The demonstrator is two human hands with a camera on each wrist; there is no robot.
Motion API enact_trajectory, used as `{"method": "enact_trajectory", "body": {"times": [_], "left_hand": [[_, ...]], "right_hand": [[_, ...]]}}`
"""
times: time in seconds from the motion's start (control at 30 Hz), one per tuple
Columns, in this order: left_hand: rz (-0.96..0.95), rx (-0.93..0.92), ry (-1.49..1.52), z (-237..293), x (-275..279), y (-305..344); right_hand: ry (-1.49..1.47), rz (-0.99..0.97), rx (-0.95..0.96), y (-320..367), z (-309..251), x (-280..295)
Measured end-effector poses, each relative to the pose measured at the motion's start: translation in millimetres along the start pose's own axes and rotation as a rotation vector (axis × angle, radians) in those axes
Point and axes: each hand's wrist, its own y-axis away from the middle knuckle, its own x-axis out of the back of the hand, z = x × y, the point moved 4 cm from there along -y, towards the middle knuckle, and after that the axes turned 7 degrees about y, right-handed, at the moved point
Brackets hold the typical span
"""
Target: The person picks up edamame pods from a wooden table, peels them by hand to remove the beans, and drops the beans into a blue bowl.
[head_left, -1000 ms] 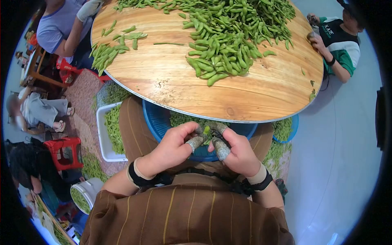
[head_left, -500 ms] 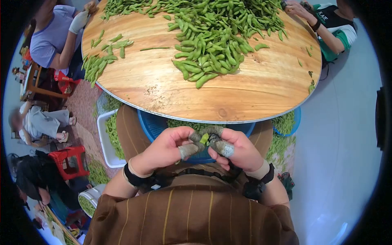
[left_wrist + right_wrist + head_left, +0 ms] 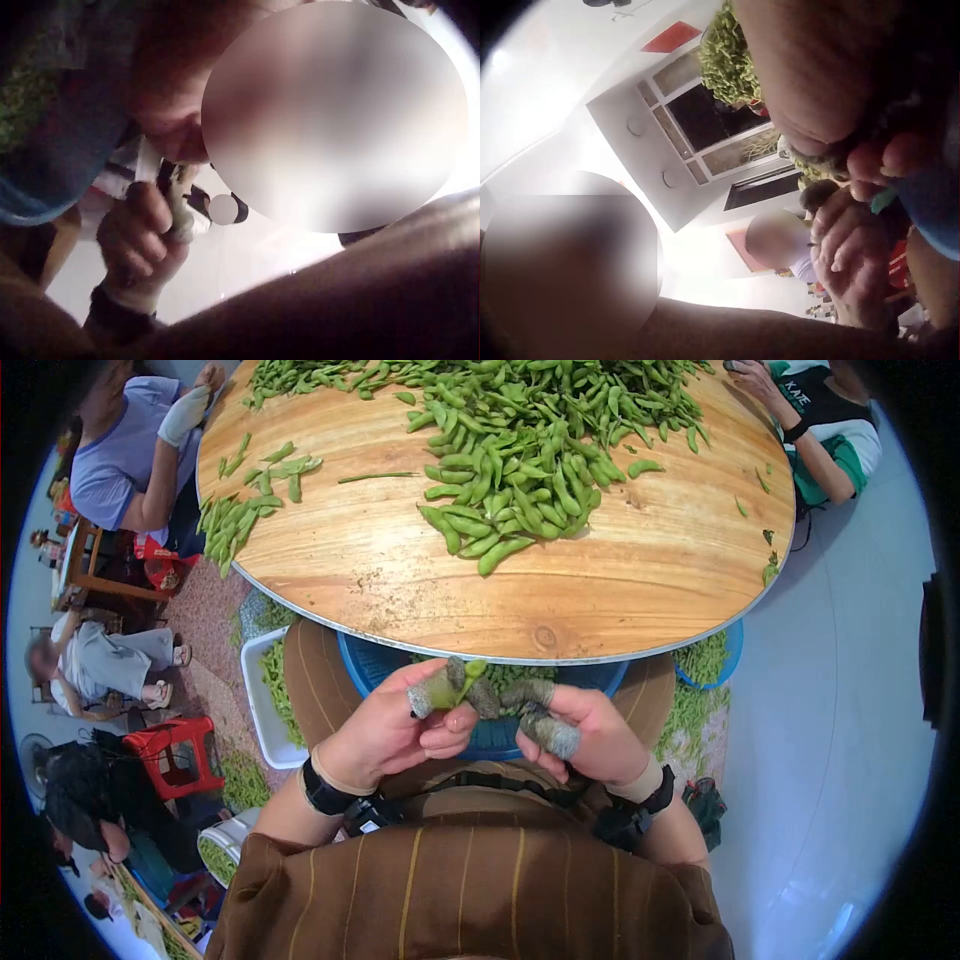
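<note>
In the head view my left hand (image 3: pixel 385 730) pinches a green soybean pod (image 3: pixel 473 672) between wrapped thumb and fingers, over the front edge of the table. My right hand (image 3: pixel 595 740) is close beside it, its grey-wrapped thumb and forefinger curled together with the tips at the left fingertips. I cannot tell whether anything is between the right fingers. Underneath both hands, a blue basin (image 3: pixel 360 665) holds green beans, partly hidden by the table. A large heap of soybean pods (image 3: pixel 530 470) covers the far middle of the round wooden table (image 3: pixel 350 580).
A smaller pile of pods (image 3: pixel 228 525) lies at the table's left. On the floor are a white tub (image 3: pixel 258 705), a red stool (image 3: pixel 175 755), a white bucket (image 3: pixel 225 840) and a blue tray (image 3: pixel 733 650). People sit at the table's left and right.
My hands were together around the green piece; now the left hand has turned and lifted slightly, carrying it up and left. The right hand stays nearly in place. The head view has shifted a little.
</note>
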Motion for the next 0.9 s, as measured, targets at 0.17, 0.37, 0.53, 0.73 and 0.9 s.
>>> {"method": "enact_trajectory", "body": {"times": [0.17,0.37,0.53,0.73,0.9], "left_hand": [[0.190,-0.122,-0.655,-1.6,9.0,-3.6],[0.062,-0.523,-1.344,-7.2,-0.6,-5.5],[0.169,-0.226,-0.994,-8.7,3.3,-3.6],[0.127,0.055,-0.277,-19.2,16.2,-8.5],[0.249,-0.139,-0.746,-14.2,21.8,-8.7]], "right_hand": [[0.127,0.119,0.030,1.0,-5.7,4.1],[0.236,0.189,0.101,-8.4,-10.4,7.8],[0.431,0.197,0.219,-9.9,-8.3,1.0],[0.464,0.062,0.417,-2.0,4.3,-1.0],[0.672,0.386,0.308,-0.2,0.6,-1.4]]}}
